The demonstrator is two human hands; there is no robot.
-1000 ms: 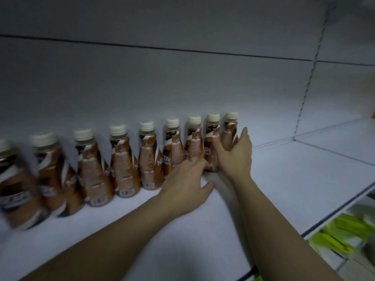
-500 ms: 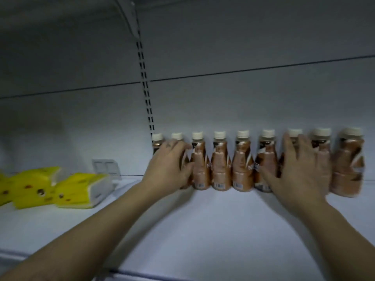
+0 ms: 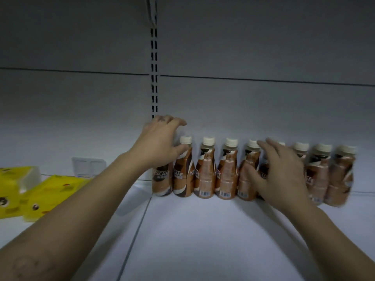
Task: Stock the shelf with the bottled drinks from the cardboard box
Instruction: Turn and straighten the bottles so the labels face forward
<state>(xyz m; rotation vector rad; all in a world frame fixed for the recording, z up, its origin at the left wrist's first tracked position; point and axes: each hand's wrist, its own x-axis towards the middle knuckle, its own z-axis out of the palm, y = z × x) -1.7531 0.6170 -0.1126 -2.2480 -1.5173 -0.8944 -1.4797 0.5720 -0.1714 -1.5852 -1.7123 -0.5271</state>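
Note:
A row of several brown coffee bottles [image 3: 205,175] with cream caps stands upright along the back of the white shelf [image 3: 203,240]. My left hand [image 3: 160,142] is cupped over the cap and neck of the leftmost bottle [image 3: 161,180], thumb against the second bottle [image 3: 182,175]. My right hand [image 3: 282,171] lies flat with fingers spread against the front of the bottles right of the middle, hiding most of one. The rightmost bottles [image 3: 341,175] are blurred. The cardboard box is out of view.
Two yellow packs [image 3: 50,195] lie on the shelf section to the left. A clear plastic holder [image 3: 89,166] leans on the back wall behind them. A slotted upright [image 3: 154,78] divides the back panels. A seam [image 3: 138,226] runs across the shelf floor.
The view swung left along the row and came closer. My left hand rose from the bottle fronts onto the leftmost bottle's top. My right hand stays pressed against the row.

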